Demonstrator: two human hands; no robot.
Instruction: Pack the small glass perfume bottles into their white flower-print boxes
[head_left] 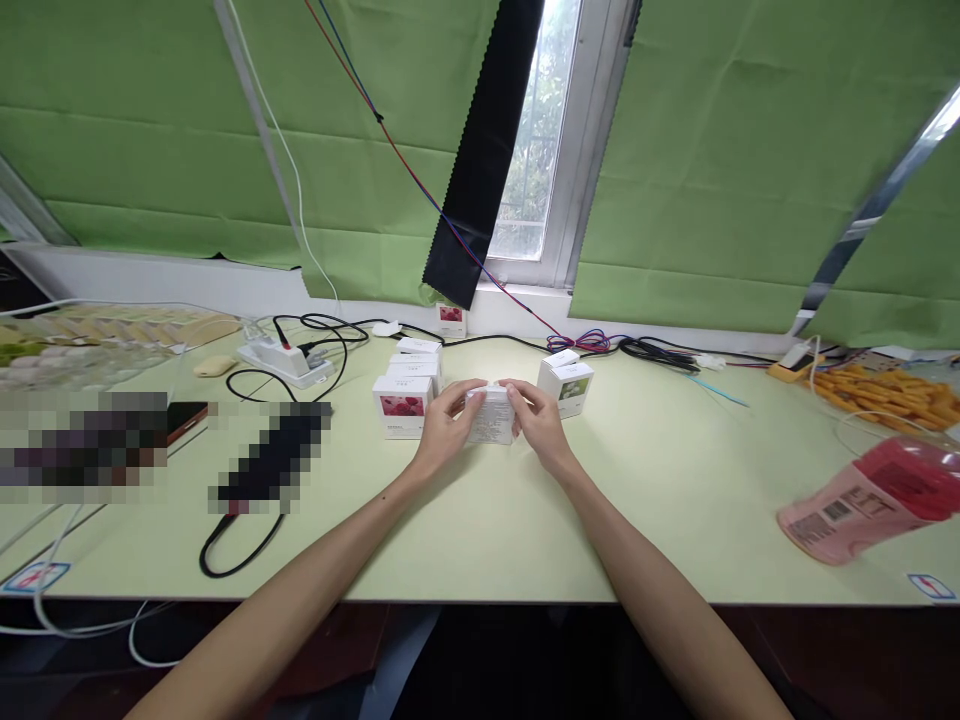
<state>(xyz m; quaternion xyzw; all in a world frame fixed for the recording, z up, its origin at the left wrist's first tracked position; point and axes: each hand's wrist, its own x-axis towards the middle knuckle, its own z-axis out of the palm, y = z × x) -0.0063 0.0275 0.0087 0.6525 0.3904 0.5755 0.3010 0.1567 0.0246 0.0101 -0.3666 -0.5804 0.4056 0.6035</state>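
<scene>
A small white box with fine print on its facing side stands upright on the table between my hands. My left hand grips its left edge, thumb and fingers near the top corner. On the opposite edge, my right hand holds it the same way. Just left of my left hand is a row of white boxes, the front box bearing a picture of red fruit. Beyond my right hand stands a white box with a green picture, another box partly behind it.
A power strip with black cables lies at the back left. A pink bottle rests at the right near the table's front edge. Orange pieces are heaped at the far right. Another small box stands against the window wall.
</scene>
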